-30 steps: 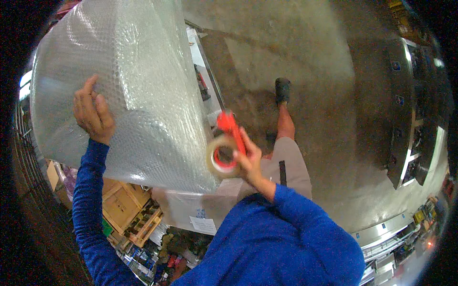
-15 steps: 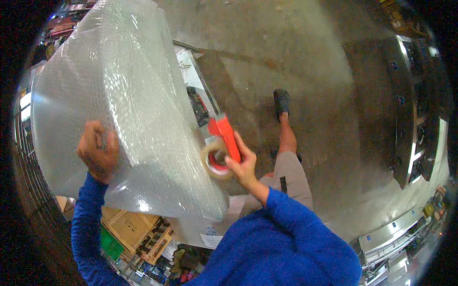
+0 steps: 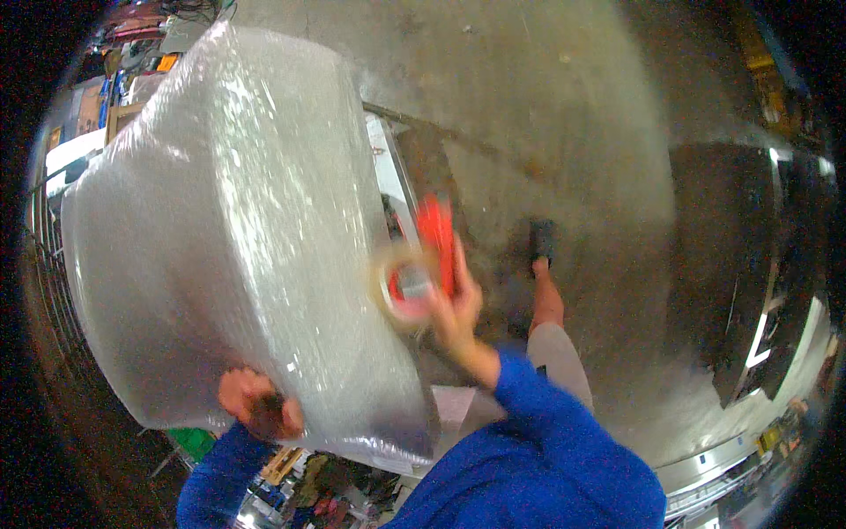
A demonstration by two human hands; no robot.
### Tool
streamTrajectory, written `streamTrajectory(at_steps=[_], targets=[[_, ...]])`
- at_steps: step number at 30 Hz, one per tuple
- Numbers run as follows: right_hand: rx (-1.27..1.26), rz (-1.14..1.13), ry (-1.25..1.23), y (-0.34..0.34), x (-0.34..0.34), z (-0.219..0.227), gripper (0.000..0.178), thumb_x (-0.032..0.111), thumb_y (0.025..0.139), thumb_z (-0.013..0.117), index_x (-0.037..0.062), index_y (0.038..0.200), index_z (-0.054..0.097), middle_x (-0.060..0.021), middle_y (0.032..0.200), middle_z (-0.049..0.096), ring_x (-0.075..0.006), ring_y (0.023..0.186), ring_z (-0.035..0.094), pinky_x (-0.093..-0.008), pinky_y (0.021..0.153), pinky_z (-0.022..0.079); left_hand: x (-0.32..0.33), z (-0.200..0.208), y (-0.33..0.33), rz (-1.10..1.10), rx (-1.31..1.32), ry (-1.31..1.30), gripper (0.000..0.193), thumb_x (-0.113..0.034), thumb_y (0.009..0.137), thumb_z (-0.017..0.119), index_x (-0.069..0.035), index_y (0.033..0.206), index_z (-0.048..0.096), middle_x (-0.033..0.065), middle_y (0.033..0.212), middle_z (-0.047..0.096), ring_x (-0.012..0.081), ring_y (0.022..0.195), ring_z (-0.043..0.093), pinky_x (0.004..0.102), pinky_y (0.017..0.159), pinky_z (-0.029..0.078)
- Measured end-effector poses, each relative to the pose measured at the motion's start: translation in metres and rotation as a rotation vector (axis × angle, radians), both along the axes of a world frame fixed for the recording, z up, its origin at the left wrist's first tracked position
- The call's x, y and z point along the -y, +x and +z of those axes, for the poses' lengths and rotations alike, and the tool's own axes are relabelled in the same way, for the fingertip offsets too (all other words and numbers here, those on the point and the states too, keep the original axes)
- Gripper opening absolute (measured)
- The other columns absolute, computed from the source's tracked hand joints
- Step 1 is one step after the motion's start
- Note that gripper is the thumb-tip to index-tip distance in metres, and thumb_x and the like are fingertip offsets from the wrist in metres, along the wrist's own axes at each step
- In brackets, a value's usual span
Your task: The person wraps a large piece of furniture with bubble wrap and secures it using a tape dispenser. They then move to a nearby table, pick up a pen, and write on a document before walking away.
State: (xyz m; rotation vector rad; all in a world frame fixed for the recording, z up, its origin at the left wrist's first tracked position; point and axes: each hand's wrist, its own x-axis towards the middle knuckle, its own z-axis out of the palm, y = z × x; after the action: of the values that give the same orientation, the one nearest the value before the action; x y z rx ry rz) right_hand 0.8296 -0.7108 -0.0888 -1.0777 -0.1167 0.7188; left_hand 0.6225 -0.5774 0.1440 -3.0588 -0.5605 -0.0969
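Note:
A large bulky item wrapped in clear bubble wrap (image 3: 291, 203) fills the left side of the head view. My right hand (image 3: 458, 313) grips a red tape dispenser (image 3: 438, 234) just off the wrap's right side; motion blurs it. On the dispenser sits a roll of tape (image 3: 388, 280) with a red hub. My left hand (image 3: 260, 404) is at the wrap's near left part, its fingers curled in against the sheet. What those fingers pinch, if anything, is hidden.
Beyond the wrap's right edge a strip of white surface (image 3: 392, 167) shows. My leg and dark shoe (image 3: 542, 242) are on the concrete floor (image 3: 564, 115). Long dark cabinets (image 3: 718, 264) stand to the right. A wooden pallet (image 3: 280, 465) and clutter lie near the lower edge.
My left hand has come down and right along the wrap, toward me. The dispenser in my right hand has tilted more upright. The whole view has shifted, and the wrapped item appears lower.

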Motion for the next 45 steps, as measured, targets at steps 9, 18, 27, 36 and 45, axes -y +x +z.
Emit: streamTrajectory(at_steps=[9, 18, 27, 36, 45], targets=[[-0.107, -0.35, 0.144, 0.134, -0.244, -0.06, 0.072, 0.015, 0.083, 0.071, -0.0005, 0.148, 0.046, -0.006, 0.114, 0.068, -0.0117, 0.096, 0.06, -0.0275, 0.083, 0.05, 0.004, 0.015, 0.002, 0.022, -0.239, -0.139, 0.037, -0.044, 0.073, 0.065, -0.012, 0.082, 0.049, 0.0085, 0.065, 0.045, 0.0294, 0.05, 0.042, 0.0442, 0.05, 0.03], [0.097, -0.08, 0.093, 0.057, -0.073, 0.04, 0.083, 0.025, 0.082, 0.072, -0.0019, 0.152, 0.036, -0.0229, 0.142, 0.055, -0.0286, 0.133, 0.053, -0.0384, 0.11, 0.041, 0.002, 0.019, 0.007, 0.029, -0.275, -0.205, 0.043, -0.051, 0.075, 0.067, -0.013, 0.082, 0.047, 0.0077, 0.064, 0.048, 0.0279, 0.049, 0.045, 0.0436, 0.05, 0.03], [0.098, -0.079, 0.105, 0.102, -0.141, 0.058, 0.089, 0.018, 0.079, 0.074, -0.0073, 0.153, 0.031, -0.0199, 0.142, 0.055, -0.0245, 0.128, 0.054, -0.0357, 0.109, 0.04, 0.003, 0.013, 0.007, 0.01, -0.282, -0.241, 0.042, -0.051, 0.077, 0.066, -0.014, 0.084, 0.048, 0.0079, 0.066, 0.051, 0.0274, 0.05, 0.047, 0.0433, 0.05, 0.031], [0.199, -0.324, 0.455, 0.147, -0.26, 0.107, 0.083, 0.01, 0.082, 0.072, -0.005, 0.153, 0.033, -0.0103, 0.134, 0.057, -0.0178, 0.118, 0.056, -0.0313, 0.104, 0.043, 0.004, 0.01, 0.016, 0.047, -0.259, -0.179, 0.037, -0.046, 0.077, 0.066, -0.015, 0.083, 0.048, 0.0055, 0.063, 0.046, 0.0267, 0.05, 0.041, 0.0416, 0.052, 0.03], [0.158, -0.118, 0.28, 0.103, -0.129, 0.099, 0.085, 0.019, 0.083, 0.075, -0.0037, 0.153, 0.032, -0.0219, 0.141, 0.056, -0.0273, 0.128, 0.057, -0.0392, 0.109, 0.041, -0.002, 0.001, 0.021, 0.022, 0.009, -0.163, 0.031, -0.04, 0.075, 0.066, -0.015, 0.075, 0.047, 0.0057, 0.061, 0.042, 0.027, 0.049, 0.04, 0.0422, 0.051, 0.029]])
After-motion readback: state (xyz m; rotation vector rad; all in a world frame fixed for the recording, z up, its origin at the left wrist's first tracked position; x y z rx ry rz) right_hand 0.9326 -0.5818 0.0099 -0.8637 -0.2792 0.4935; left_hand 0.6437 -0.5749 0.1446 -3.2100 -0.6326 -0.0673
